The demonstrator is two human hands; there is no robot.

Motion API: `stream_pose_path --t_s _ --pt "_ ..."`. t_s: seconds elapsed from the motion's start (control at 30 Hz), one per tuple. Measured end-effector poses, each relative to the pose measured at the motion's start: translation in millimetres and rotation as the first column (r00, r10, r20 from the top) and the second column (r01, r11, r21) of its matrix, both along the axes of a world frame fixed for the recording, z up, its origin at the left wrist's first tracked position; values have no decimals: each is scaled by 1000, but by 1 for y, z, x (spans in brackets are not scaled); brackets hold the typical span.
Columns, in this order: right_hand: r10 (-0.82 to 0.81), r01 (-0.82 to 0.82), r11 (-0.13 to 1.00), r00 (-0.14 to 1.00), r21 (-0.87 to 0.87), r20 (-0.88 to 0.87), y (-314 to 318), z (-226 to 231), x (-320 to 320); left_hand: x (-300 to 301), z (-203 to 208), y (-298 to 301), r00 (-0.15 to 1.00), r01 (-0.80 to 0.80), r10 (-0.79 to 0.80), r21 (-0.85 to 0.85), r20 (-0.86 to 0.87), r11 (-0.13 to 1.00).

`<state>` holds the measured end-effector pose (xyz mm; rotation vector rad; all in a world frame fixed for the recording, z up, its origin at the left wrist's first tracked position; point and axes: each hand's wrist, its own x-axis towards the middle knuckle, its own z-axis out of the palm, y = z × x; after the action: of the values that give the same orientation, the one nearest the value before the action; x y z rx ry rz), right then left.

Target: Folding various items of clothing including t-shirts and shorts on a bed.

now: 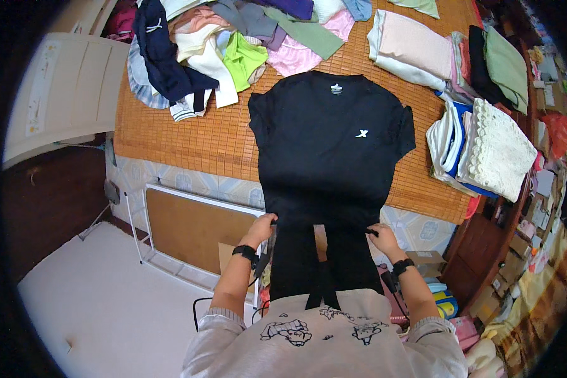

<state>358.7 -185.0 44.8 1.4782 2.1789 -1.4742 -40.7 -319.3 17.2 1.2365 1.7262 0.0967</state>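
A black short-sleeved T-shirt (324,145) with a small white chest mark lies spread front up, its neck toward the far side and its lower part hanging over the near edge of the bamboo mat (189,142). At the shirt's lower left corner, my left hand (259,229) is closed with the hem pinched in its fingers. My right hand (384,239) grips the hem at the lower right corner. Between them the cloth is drawn out wide. A dark band sits on each of my wrists.
Loose mixed clothes (233,50) are heaped at the far left of the mat. Folded garments (416,50) and a stack topped with white lace (501,148) lie along the right. Below the near edge leans a folded table (198,220); boxes (425,261) stand at lower right.
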Motion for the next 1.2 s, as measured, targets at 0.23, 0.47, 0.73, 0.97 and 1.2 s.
stream_pose_path --t_s 0.23,0.47,0.73,0.97,1.2 --pt "-53 60 993 996 101 -73 49 -15 -29 -20 -3 88 936 -342 352 259 11 903" --pt "-130 83 916 987 393 95 123 -28 -92 -47 -11 172 845 -472 524 314 -102 823" --pt "-193 49 918 922 393 336 132 -22 -120 -82 -39 199 744 -575 655 370 -135 730" --pt "-244 107 931 893 348 379 138 -22 -142 -113 -71 184 572 -819 762 263 305 510" --pt "-310 185 933 847 308 432 138 -19 -152 -111 -54 165 257 -965 903 134 343 224"
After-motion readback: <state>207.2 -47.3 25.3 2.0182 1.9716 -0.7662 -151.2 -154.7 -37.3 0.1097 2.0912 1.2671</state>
